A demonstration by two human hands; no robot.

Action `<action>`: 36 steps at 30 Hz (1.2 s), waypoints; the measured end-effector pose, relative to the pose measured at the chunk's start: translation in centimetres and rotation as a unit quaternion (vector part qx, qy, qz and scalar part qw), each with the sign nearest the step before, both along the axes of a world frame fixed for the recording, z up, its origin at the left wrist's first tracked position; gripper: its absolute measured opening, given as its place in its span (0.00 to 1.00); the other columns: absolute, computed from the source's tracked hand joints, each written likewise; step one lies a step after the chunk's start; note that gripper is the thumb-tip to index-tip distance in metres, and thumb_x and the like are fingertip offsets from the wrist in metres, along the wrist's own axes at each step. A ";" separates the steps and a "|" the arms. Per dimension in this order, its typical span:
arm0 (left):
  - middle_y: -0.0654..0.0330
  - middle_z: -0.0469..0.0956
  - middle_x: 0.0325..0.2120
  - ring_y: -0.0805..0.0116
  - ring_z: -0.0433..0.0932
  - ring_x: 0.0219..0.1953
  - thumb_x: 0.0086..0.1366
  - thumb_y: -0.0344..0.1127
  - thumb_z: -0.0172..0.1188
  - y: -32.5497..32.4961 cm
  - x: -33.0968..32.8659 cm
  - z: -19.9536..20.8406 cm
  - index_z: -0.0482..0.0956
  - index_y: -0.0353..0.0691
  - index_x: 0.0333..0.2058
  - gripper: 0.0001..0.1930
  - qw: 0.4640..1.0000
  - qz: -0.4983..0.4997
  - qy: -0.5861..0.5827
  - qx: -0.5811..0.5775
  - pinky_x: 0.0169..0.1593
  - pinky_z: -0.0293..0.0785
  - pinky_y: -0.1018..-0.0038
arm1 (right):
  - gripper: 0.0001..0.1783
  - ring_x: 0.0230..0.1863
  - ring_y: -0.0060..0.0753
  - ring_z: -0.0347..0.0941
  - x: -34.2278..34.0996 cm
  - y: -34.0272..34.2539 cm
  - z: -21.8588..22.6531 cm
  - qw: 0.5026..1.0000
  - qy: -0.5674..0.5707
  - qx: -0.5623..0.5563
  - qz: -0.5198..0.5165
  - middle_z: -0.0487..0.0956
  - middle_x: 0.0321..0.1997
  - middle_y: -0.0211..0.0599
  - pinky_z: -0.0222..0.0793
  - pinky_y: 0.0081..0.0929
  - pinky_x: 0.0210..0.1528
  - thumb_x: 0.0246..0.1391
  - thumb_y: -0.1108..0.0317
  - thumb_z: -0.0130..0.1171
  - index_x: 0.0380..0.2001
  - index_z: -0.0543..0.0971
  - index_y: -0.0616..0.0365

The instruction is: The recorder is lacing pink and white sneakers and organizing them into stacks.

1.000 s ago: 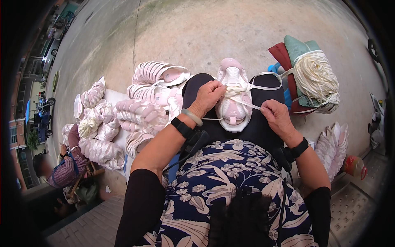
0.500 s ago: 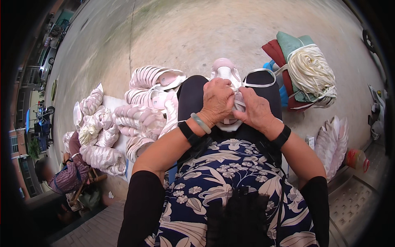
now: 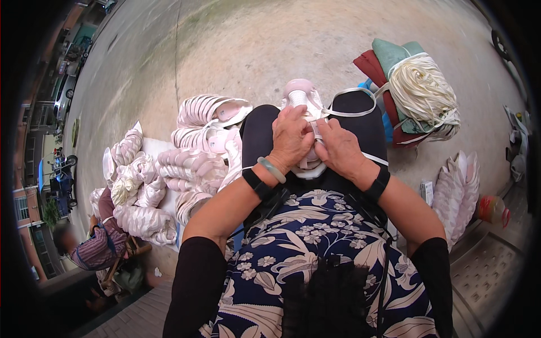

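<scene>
A pink-and-white shoe upper (image 3: 298, 93) lies lengthwise on my lap between my thighs, its rounded toe pointing away from me. My left hand (image 3: 292, 135) is closed over its left side, fingers bent at the lacing area. From the right, my right hand (image 3: 340, 147) pinches a white shoelace (image 3: 354, 116) at the middle of the upper. The lace makes a wide loop over my right knee. Both sets of fingertips nearly meet and hide the eyelets between them. Another end of lace shows beside my right wrist.
Stacked shoe uppers (image 3: 191, 166) lie to my left, and another stack (image 3: 451, 197) to my right. A bundle of cream laces (image 3: 425, 90) rests on green and red cloth at the right front. A plastic bottle (image 3: 491, 211) lies far right. A person (image 3: 98, 248) sits at the far left.
My left hand has shifted slightly left and down, and its fingers have drawn in toward the right hand. The right hand has dropped a little. The lace loop remains over the right knee.
</scene>
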State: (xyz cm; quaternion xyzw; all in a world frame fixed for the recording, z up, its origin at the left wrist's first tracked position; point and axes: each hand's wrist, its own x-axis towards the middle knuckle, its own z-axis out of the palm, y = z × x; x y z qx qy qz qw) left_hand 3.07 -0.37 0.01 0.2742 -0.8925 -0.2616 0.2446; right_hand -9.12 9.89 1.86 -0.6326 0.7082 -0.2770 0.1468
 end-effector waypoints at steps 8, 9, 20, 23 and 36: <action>0.51 0.71 0.46 0.50 0.66 0.50 0.43 0.31 0.60 -0.1 -0.4 -0.8 0.77 0.39 0.23 0.06 0.999 -0.001 0.031 0.015 0.53 0.61 0.62 | 0.09 0.30 0.52 0.71 -0.7 -0.1 -1.0 1.000 -0.029 0.003 -0.002 0.69 0.31 0.49 0.69 0.41 0.33 0.44 0.69 0.51 0.30 0.70 0.61; 0.51 0.71 0.45 0.51 0.66 0.50 0.43 0.31 0.60 -0.1 -0.5 -0.9 0.77 0.39 0.24 0.07 1.000 -0.004 0.031 0.006 0.53 0.61 0.62 | 0.09 0.31 0.53 0.71 -0.9 0.0 -1.1 0.999 -0.054 0.007 -0.002 0.69 0.32 0.50 0.69 0.42 0.34 0.44 0.69 0.50 0.30 0.70 0.61; 0.50 0.65 0.52 0.44 0.59 0.56 0.47 0.27 0.54 0.3 3.2 4.6 0.71 0.38 0.23 0.02 0.982 -0.037 -0.115 -0.142 0.57 0.48 0.47 | 0.12 0.34 0.53 0.68 -1.8 1.5 -2.7 0.990 -0.133 -0.025 -0.024 0.69 0.32 0.49 0.65 0.41 0.38 0.45 0.67 0.52 0.33 0.71 0.61; 0.51 0.66 0.52 0.45 0.59 0.55 0.48 0.27 0.53 -1.7 10.1 4.8 0.70 0.37 0.23 0.02 0.966 0.034 -0.188 -0.175 0.58 0.48 0.52 | 0.13 0.34 0.49 0.68 -1.9 1.7 -2.7 0.990 -0.136 -0.003 -0.022 0.69 0.30 0.47 0.65 0.37 0.37 0.44 0.67 0.55 0.34 0.72 0.62; 0.53 0.74 0.42 0.53 0.71 0.44 0.50 0.34 0.59 -5.0 21.7 0.6 0.75 0.39 0.30 0.09 0.973 0.141 -0.183 -0.016 0.49 0.61 0.59 | 0.15 0.32 0.47 0.70 -2.2 0.2 -0.2 0.982 -0.151 0.112 -0.028 0.71 0.29 0.48 0.66 0.37 0.35 0.44 0.61 0.58 0.29 0.70 0.63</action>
